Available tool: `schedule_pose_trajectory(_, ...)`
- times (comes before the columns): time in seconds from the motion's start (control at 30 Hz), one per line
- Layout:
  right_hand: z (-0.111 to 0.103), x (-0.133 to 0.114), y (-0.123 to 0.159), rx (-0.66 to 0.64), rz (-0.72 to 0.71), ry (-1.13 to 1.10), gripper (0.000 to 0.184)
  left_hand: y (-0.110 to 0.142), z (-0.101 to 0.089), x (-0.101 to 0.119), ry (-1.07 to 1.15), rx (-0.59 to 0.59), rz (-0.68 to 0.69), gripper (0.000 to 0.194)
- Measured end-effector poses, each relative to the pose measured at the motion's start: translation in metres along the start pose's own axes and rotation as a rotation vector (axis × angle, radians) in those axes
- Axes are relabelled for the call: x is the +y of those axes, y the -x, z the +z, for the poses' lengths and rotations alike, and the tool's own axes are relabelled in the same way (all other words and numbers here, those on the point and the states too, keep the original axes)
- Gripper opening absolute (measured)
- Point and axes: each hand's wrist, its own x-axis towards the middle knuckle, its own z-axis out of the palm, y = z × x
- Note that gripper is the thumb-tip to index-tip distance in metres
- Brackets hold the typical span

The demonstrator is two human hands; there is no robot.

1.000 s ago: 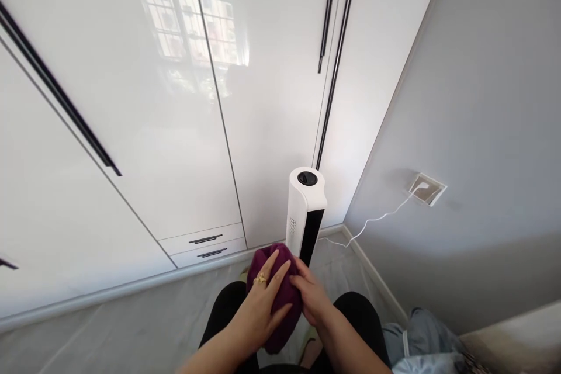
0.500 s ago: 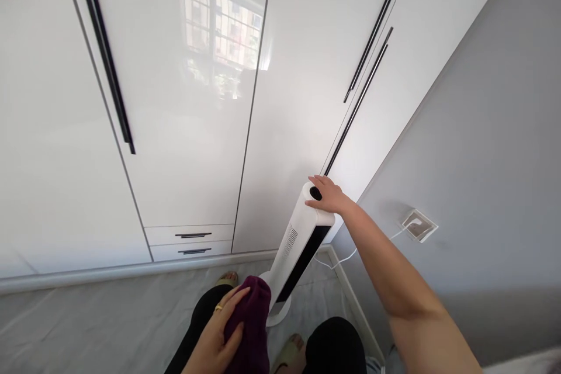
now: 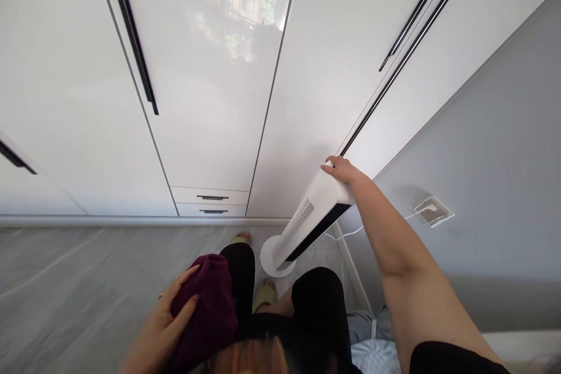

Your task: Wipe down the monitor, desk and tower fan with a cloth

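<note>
My right hand (image 3: 340, 168) grips the top back edge of a tall white tower fan (image 3: 302, 216), its fingers bent over the rim. The fan has a dark front strip, side vents and a round white base (image 3: 267, 257) on the floor; it looks slanted in this view. Low on the left, my left hand (image 3: 169, 318) is closed around a bunched purple cloth (image 3: 213, 298), held apart from the fan near my leg. A ring shows on that hand.
Glossy white wardrobe doors (image 3: 219, 123) with long black handles stand ahead, with small drawers (image 3: 210, 203) below. At right, a white cord (image 3: 353, 232) runs to a socket (image 3: 433, 210) on the grey wall. My sandalled feet (image 3: 265, 297) stand near the fan's base.
My right hand has shifted from over the fan's dark top panel to its back edge. My left hand has carried the purple cloth left, away from the fan. The view has shifted too.
</note>
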Motion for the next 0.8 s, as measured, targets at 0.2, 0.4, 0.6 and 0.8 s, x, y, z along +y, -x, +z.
schedule_pose_trajectory(0.2,-0.004,-0.009,0.001,-0.006,0.033,0.006,0.060,0.003,-0.003,0.027,0.069,-0.088,-0.072,0.064)
schedule_pose_trajectory(0.4,-0.008,-0.013,-0.001,-0.027,0.158,0.020,0.066,0.008,-0.011,0.019,0.114,-0.083,-0.119,0.070)
schedule_pose_trajectory(0.6,-0.005,-0.008,-0.003,-0.025,0.242,0.044,0.070,0.010,-0.015,0.005,0.139,-0.083,-0.156,0.073)
schedule_pose_trajectory(0.8,-0.005,0.006,-0.002,-0.024,0.365,0.049,0.075,0.009,-0.015,-0.003,0.059,-0.074,-0.102,0.067)
